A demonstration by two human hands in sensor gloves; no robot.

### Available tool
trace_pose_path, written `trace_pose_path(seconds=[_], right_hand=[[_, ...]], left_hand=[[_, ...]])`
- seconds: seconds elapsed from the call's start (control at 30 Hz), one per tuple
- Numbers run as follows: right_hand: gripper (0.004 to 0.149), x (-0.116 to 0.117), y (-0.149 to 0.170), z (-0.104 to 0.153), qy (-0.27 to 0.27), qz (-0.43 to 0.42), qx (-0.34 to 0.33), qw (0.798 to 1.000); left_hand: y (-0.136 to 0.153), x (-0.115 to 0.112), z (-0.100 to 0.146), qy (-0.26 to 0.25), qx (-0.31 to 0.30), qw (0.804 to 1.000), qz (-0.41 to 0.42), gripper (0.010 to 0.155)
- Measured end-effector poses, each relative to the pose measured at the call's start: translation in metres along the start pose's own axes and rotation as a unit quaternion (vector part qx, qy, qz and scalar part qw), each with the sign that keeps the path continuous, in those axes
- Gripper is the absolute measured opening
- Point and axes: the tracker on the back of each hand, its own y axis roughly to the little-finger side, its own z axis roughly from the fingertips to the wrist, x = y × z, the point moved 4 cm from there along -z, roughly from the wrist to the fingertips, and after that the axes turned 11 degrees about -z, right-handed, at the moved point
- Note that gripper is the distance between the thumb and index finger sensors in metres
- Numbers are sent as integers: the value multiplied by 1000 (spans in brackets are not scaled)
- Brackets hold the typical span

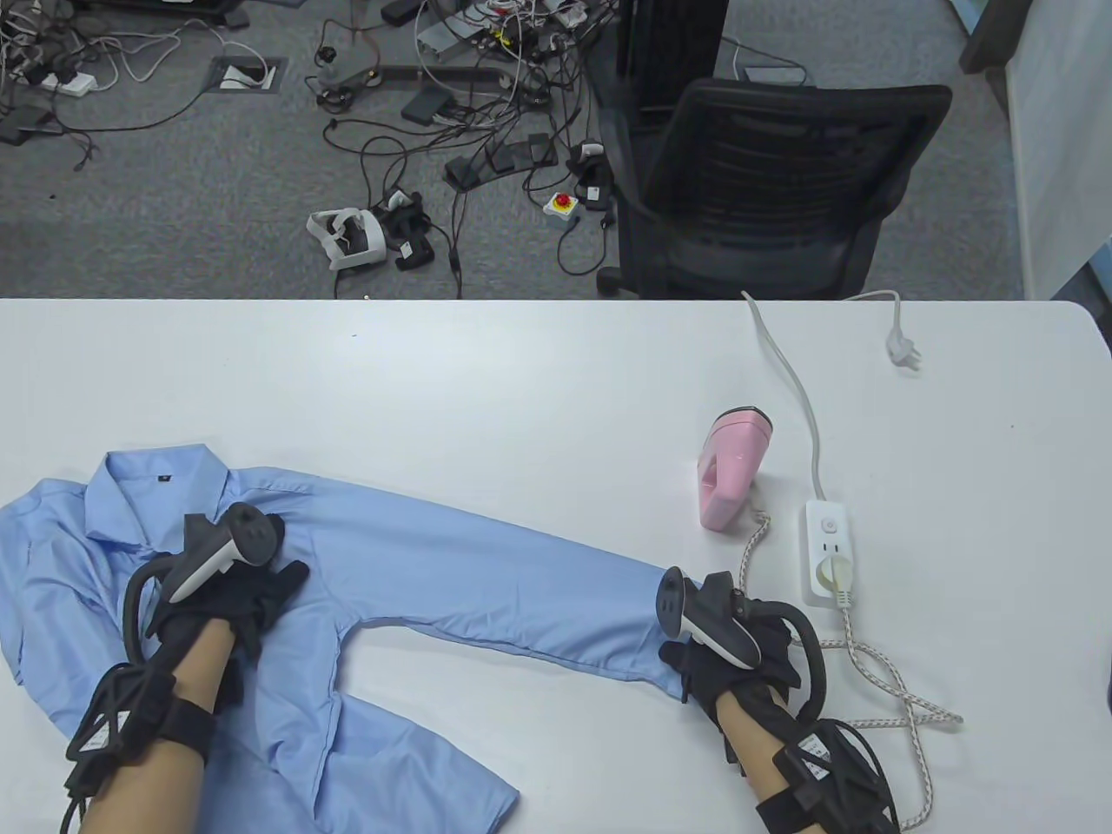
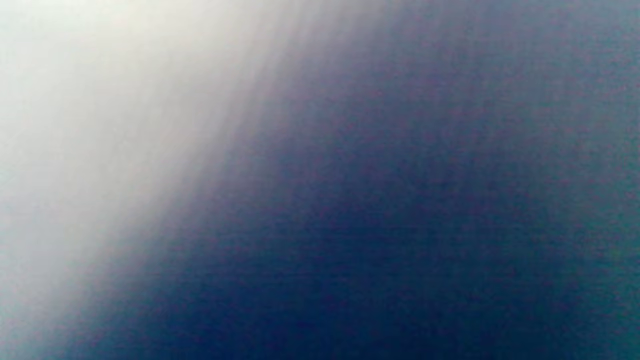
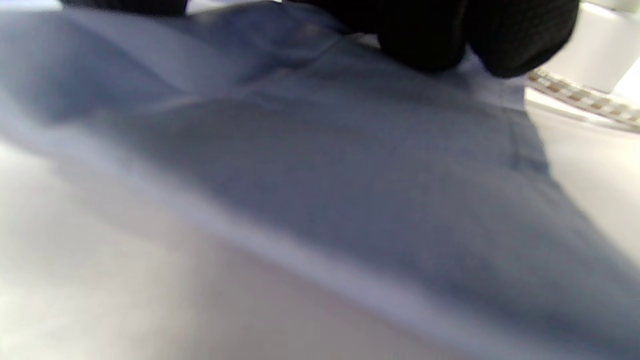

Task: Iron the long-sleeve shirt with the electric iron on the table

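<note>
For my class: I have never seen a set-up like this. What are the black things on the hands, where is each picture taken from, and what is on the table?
These are a person's hands in black sensor gloves, each with a tracker strapped to its back. One camera looks down at the table; one sits on each wrist. The left hand rests on a blue shirt near its collar. The right hand is at the cuff of the outstretched sleeve; whether it grips is unclear. A pink iron sits untouched, its cord plugged into a white power strip whose own plug lies loose on the table. The left wrist view is only blur; the right wrist view shows sleeve cloth and glove fingertips up close.
</note>
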Motion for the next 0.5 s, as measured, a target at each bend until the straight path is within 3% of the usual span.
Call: trace_pose_path(seconds=[0.23, 0.5], right_hand=[[83, 1, 23, -4, -27, 1, 8, 1000], [84, 2, 23, -5, -39, -7, 1, 999]], left_hand=[[-6, -19, 33, 2, -6, 1000, -18, 73], [-7, -19, 32, 4, -10, 1000, -7, 74]])
